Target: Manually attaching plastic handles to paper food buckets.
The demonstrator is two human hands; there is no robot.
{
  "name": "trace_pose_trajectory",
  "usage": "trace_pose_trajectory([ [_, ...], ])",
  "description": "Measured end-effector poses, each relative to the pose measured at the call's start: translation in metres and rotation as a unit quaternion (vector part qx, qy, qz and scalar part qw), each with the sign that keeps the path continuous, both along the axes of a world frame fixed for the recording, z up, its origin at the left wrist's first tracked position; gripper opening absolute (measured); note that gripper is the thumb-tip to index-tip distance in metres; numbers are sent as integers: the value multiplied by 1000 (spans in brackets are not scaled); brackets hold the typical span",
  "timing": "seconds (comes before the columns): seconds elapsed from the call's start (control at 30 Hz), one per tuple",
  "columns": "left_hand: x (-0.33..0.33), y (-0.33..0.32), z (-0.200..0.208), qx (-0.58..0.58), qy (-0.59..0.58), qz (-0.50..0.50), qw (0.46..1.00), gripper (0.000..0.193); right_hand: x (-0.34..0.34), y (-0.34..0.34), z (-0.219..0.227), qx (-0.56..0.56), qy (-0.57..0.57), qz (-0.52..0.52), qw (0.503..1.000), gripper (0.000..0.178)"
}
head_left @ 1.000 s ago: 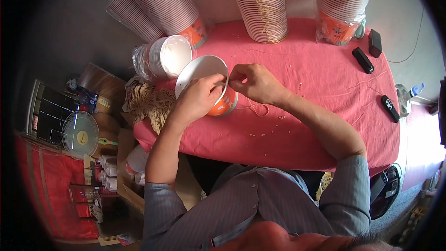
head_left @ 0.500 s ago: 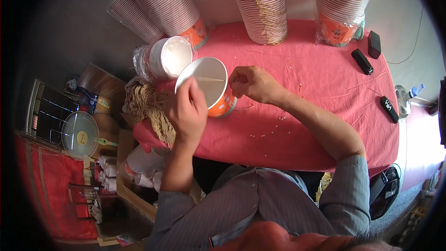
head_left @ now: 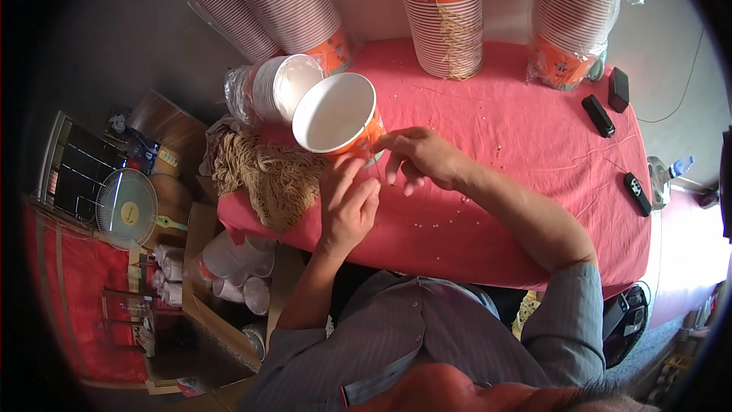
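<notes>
A white-lined paper bucket (head_left: pixel 335 113) with an orange printed outside tilts its mouth toward me at the table's left-centre. Low on its near wall are the bent fingers of my left hand (head_left: pixel 349 206); whatever lies between them is too small to see. From the right, my right hand (head_left: pixel 427 159) reaches to the bucket's side. Its thumb and index finger come together at the printed wall, and the other fingers hang bent below. What this pinch holds is hidden. A bundle of beige cords (head_left: pixel 267 175) lies left of the bucket.
Stacked buckets stand at the back (head_left: pixel 442 38), back left (head_left: pixel 286 4) and, plastic-wrapped, back right (head_left: pixel 576 15). A wrapped white stack (head_left: pixel 286 88) lies behind my bucket. Small white beads (head_left: pixel 435 225) dot the red cloth (head_left: pixel 518 152). Black devices (head_left: pixel 598 116) sit at right.
A pale cord stretched across the bucket's mouth is out of sight now. My left hand has gone from the rim down to the near wall; my right hand has shifted slightly lower along the side.
</notes>
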State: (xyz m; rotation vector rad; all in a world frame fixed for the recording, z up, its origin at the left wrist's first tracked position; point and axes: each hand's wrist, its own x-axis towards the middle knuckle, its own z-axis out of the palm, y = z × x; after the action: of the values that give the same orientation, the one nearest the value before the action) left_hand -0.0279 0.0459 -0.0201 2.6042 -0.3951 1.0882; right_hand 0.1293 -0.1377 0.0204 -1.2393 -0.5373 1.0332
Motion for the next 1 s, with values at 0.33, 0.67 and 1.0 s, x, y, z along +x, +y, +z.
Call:
trace_pose_trajectory([
  [0.33,13,6,2,31,52,21,998,12,-5,10,-15,6,-16,-43,999,25],
  [0.67,24,8,7,-22,109,18,994,26,-6,11,-18,2,-39,-47,998,24],
  [1.0,47,-2,-2,-580,208,-37,787,20,-18,11,-20,-78,-315,-99,941,29],
])
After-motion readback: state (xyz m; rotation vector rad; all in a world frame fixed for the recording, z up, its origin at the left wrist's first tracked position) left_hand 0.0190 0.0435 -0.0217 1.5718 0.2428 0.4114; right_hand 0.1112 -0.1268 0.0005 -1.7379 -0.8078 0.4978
